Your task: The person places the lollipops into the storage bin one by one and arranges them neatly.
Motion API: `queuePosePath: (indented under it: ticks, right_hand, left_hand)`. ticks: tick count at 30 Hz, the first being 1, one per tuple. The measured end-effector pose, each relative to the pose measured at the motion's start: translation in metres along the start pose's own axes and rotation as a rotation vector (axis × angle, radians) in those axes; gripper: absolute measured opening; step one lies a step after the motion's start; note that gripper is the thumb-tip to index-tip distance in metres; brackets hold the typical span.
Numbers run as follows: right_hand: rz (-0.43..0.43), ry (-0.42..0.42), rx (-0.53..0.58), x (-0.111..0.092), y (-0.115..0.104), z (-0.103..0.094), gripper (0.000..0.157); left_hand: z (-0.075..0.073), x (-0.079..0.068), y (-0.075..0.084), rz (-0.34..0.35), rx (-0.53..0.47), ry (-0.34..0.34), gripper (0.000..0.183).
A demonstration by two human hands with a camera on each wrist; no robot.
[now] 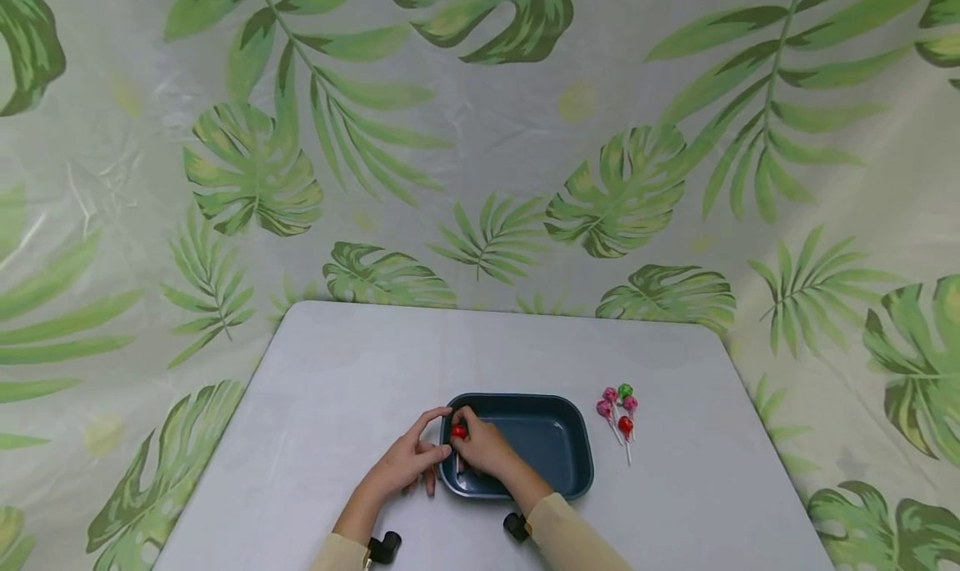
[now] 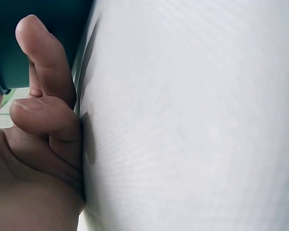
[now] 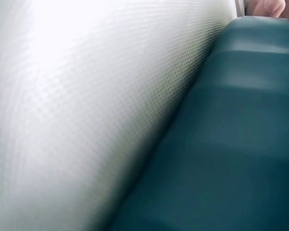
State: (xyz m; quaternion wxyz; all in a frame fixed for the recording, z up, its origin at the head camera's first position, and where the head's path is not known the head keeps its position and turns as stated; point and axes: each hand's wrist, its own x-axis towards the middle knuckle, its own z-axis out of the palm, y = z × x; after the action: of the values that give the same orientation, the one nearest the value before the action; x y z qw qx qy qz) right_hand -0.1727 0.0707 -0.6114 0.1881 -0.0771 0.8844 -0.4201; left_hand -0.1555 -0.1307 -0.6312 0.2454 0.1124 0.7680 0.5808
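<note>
A dark blue rectangular tray [image 1: 536,398] stands on the white table. Inside its left end, my right hand [image 1: 483,448] pinches a red lollipop [image 1: 458,430], whose stick points toward me. My left hand [image 1: 402,464] is at the tray's left side, with index finger and thumb spread at the rim. In the left wrist view, the lower fingers [image 2: 45,72] are loosely bent beside the tray's outer wall [image 2: 9,62]. The right wrist view is filled mostly by the tray's outside [image 3: 241,125]; the right fingers are out of sight there, while left fingertips [image 3: 272,6] show at top right.
Right of the tray lies a loose group of several lollipops: a green one [image 1: 626,389], pink ones [image 1: 604,408] and a red one [image 1: 626,425]. The white table [image 1: 360,363] ends at a leaf-patterned curtain [image 1: 480,137] behind.
</note>
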Motion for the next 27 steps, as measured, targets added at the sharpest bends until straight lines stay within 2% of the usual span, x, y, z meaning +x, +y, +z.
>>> queuePosePath:
  ticks: [16, 27]
  right_hand:
    - [-0.018, 0.031, -0.050, -0.002, 0.001, -0.002, 0.027]
    - [-0.084, 0.061, -0.056, -0.004, 0.008, -0.006, 0.028]
  left_hand:
    - [0.001, 0.001, 0.001, 0.002, -0.002, 0.007, 0.063]
    - [0.001, 0.000, 0.001, -0.003, -0.009, 0.010, 0.064]
